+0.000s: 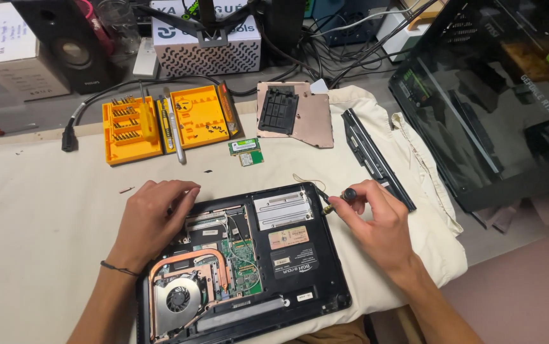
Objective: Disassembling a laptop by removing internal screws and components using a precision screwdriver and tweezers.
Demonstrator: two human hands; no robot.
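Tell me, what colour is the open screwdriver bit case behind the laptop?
Bright orange-yellow: the screwdriver bit case shows best in the head view.

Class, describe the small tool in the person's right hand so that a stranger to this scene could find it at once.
Start at the opened black laptop lying underside-up on the cream cloth. At its far right corner the right hand pinches a short screwdriver. Unlike the long grey tool by the yellow bit case, it is stubby, black-handled and brass-tipped.
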